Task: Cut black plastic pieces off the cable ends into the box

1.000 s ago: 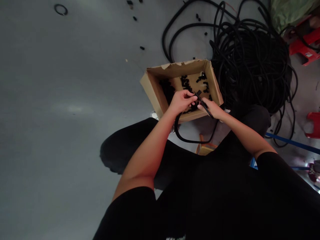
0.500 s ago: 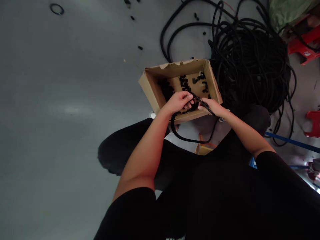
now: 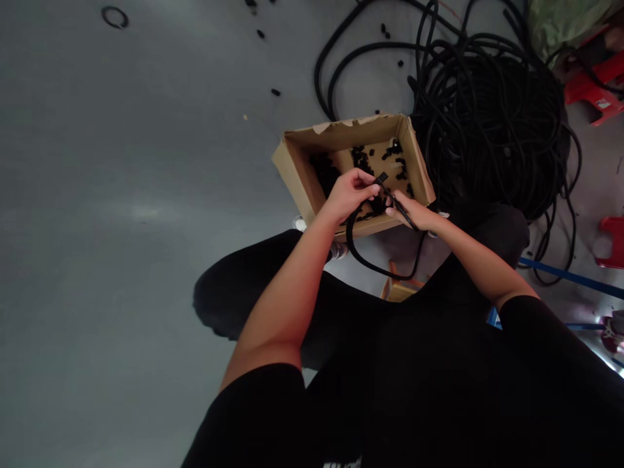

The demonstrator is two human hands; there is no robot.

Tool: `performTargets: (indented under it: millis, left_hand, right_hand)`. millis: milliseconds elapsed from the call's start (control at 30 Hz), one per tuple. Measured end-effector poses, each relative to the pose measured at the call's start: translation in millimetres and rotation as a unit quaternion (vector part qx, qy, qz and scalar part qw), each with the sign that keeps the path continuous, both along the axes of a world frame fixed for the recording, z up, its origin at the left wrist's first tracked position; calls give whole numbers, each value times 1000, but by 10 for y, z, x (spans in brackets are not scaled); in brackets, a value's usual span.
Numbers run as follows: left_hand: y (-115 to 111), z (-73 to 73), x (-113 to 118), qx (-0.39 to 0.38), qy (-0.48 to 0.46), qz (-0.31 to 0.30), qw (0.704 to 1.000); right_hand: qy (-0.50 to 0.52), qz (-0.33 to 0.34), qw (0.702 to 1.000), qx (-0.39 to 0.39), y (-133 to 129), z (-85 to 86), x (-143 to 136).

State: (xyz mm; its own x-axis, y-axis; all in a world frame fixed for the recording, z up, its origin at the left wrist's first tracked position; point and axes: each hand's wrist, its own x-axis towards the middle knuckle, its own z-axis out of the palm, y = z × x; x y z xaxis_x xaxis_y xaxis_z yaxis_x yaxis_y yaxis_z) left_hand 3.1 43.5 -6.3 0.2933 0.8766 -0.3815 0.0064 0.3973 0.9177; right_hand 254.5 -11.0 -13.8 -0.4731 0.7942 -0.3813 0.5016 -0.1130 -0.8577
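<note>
Over an open cardboard box [image 3: 305, 188], both hands are close together on a black tube [image 3: 380, 272] bent into a loop. My left hand [image 3: 355, 192] pinches one end of the tube, where a small black piece [image 3: 381, 177] sticks out past the fingertips. The other stretch of the tube lies in my right hand [image 3: 407, 209], whose fingers are curled round it. Many small black parts [image 3: 324, 172] lie in the box below the hands. How the black piece meets the tube is too small to tell.
A large heap of black tubing [image 3: 492, 123] lies right of the box. Small black pieces [image 3: 275, 92] and a dark ring [image 3: 115, 17] are on the floor. Red stools [image 3: 597, 97] stand at the right edge, near a blue bar [image 3: 570, 273].
The small black piece now shows beyond my left fingertips. The left side of the tube loop has shifted right and narrowed. My right hand has barely moved.
</note>
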Motion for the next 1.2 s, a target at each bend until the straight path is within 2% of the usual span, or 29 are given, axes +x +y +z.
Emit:
performTargets:
  millis: [100, 267, 500, 733, 800, 967, 1200]
  left_hand:
    - [-36, 13, 50, 0, 2, -10, 1000]
    - [-71, -29, 93, -5, 8, 12, 1000]
    - [-130, -62, 130, 53, 83, -15, 995]
    - [-82, -13, 74, 87, 144, 41, 985]
    - [-85, -14, 75, 79, 134, 44, 987]
    - [-104, -34, 121, 2, 43, 2, 999]
    - [9, -58, 28, -8, 6, 10, 1000]
  right_hand:
    - [0, 0, 1000, 9, 12, 5, -7]
    - [-10, 5, 1000, 7, 12, 41, -1]
    - [-42, -7, 999, -4, -12, 65, -12]
    - [-38, -37, 998, 22, 33, 151, -36]
    - [-31, -36, 999, 21, 49, 140, -40]
    - [-23, -30, 999, 12, 45, 92, -22]
    - [-55, -20, 998, 25, 39, 87, 0]
